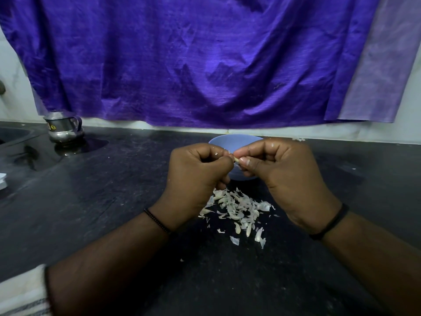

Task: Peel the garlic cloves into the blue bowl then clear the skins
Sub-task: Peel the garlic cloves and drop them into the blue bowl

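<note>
A garlic clove point(236, 158) is pinched between the fingertips of both hands, just in front of the blue bowl point(234, 140). My left hand point(196, 179) and my right hand point(282, 174) are curled around it, thumbs meeting at the clove. Most of the bowl is hidden behind my hands, and its contents cannot be seen. A loose pile of pale garlic skins point(237, 208) lies on the black counter point(114, 201) below my hands, between my wrists.
A steel jug point(63, 128) stands at the back left beside a sink recess point(13, 135). A purple cloth point(205, 60) hangs over the wall behind the counter. A striped white cloth point(20, 293) lies at the near left edge.
</note>
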`<action>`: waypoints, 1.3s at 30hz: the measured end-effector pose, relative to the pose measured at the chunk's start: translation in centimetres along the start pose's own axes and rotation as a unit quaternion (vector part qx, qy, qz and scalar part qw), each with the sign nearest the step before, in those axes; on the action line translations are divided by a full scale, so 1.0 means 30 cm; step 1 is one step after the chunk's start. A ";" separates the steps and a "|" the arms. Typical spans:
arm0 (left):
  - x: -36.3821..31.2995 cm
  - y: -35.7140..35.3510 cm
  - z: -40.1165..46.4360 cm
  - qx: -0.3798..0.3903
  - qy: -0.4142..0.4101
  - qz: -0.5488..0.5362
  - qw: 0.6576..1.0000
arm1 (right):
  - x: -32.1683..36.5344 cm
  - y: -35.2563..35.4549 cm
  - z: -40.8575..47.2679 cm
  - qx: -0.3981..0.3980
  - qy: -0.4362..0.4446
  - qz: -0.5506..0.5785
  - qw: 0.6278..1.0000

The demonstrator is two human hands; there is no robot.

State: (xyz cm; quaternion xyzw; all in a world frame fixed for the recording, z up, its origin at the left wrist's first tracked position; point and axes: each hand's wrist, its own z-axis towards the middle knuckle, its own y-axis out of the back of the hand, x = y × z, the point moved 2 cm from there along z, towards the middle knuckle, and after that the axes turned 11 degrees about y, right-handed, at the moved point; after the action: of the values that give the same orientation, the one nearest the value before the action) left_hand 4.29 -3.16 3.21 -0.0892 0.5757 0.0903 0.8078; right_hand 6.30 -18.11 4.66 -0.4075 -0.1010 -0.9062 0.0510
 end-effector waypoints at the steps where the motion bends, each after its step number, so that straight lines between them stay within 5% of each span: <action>1: 0.002 -0.003 -0.001 -0.004 0.008 -0.008 1.000 | 0.000 -0.002 -0.002 -0.003 0.002 0.002 1.000; 19: 0.013 -0.022 0.000 -0.011 0.081 -0.056 0.995 | -0.027 -0.023 -0.013 -0.026 -0.035 0.081 0.996; 25: 0.009 -0.016 0.005 -0.009 0.077 -0.050 0.996 | -0.012 0.010 -0.004 0.046 0.111 -0.189 0.975; 29: 0.010 -0.019 0.001 -0.003 0.078 -0.045 0.996 | 0.000 0.021 -0.002 0.038 0.140 -0.209 0.967; 39: 0.017 -0.031 -0.006 -0.003 0.096 -0.064 0.993 | -0.053 -0.022 -0.022 -0.042 -0.010 0.021 0.999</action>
State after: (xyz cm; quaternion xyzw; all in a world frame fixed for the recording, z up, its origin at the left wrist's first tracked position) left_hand 4.53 -4.10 2.73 -0.1368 0.6435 0.0308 0.7525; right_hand 6.76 -17.59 2.95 -0.4201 -0.0543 -0.9044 0.0518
